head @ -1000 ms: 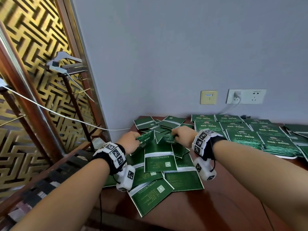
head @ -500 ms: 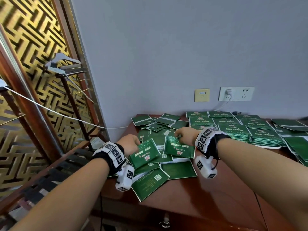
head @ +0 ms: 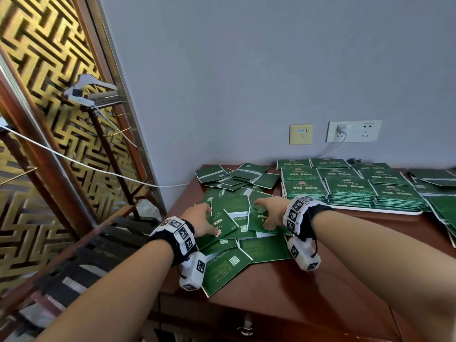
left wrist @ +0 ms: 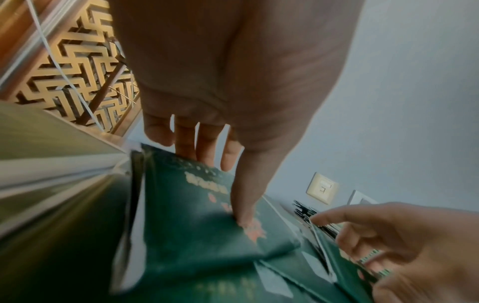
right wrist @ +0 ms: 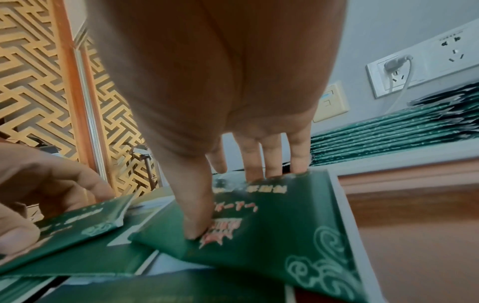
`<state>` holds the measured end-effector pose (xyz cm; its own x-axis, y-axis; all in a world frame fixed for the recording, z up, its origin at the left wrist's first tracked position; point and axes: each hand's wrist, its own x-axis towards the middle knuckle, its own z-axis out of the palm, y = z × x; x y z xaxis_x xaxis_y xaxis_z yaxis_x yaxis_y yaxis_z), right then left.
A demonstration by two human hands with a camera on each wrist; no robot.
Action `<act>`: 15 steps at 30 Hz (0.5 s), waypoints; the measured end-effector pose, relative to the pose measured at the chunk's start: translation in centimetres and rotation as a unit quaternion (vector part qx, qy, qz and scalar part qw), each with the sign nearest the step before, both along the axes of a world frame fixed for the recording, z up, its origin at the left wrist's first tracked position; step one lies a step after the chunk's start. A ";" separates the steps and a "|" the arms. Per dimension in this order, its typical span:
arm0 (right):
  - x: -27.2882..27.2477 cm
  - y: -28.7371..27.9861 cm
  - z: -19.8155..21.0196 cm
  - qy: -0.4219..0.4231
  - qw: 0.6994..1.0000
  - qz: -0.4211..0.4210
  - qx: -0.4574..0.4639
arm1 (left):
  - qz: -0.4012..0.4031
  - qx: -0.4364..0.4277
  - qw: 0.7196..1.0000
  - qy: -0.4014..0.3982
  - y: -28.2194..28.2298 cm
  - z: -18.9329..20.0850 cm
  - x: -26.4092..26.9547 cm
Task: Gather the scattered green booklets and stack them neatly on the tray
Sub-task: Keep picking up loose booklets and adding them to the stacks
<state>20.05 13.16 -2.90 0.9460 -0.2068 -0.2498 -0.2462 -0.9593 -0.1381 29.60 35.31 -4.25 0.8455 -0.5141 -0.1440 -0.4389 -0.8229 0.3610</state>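
Note:
Scattered green booklets (head: pixel 237 257) lie in a loose pile on the left corner of the brown table (head: pixel 308 287). My left hand (head: pixel 204 219) (left wrist: pixel 223 184) pinches one booklet (head: pixel 223 225) (left wrist: pixel 191 225), thumb on its cover and fingers behind its far edge. My right hand (head: pixel 267 211) (right wrist: pixel 230 201) pinches another booklet (head: pixel 259 219) (right wrist: pixel 279 221) the same way. Both booklets hang just above the pile. To the right, a white tray (head: pixel 385 211) carries neat stacks of booklets (head: pixel 350 186).
More loose booklets (head: pixel 234 176) lie at the back by the wall, and others (head: pixel 441 206) past the tray's right end. Wall sockets (head: pixel 354 131) with a plugged cable sit above the tray. A gold lattice screen (head: pixel 44 70) and a wooden stand (head: pixel 103 134) stand left of the table.
Each hand has lifted a booklet out of the pile and drawn it nearer to me. The two hands have come slightly closer together.

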 end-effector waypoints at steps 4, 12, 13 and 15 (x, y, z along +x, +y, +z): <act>-0.1 -0.1 0.3 -0.023 1.000 -0.019 -0.010 | 0.007 -0.010 1.000 0.012 -0.2 0.8 -0.2; -1.9 -1.7 2.4 -0.078 0.979 -0.126 0.136 | 0.104 -0.180 0.964 0.164 -0.5 3.2 -1.1; -2.1 -2.1 2.5 -0.079 0.971 -0.153 0.164 | 0.118 -0.209 0.951 0.193 -0.7 3.4 -1.5; -2.7 -3.0 2.3 -0.075 0.953 -0.204 0.212 | 0.145 -0.252 0.929 0.230 -1.1 3.3 -2.2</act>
<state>17.33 10.20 -0.63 0.8398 -0.4758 -0.2615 -0.5342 -0.6380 -0.5546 27.42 34.19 -0.91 0.8679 -0.3737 -0.3272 0.0712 -0.5583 0.8266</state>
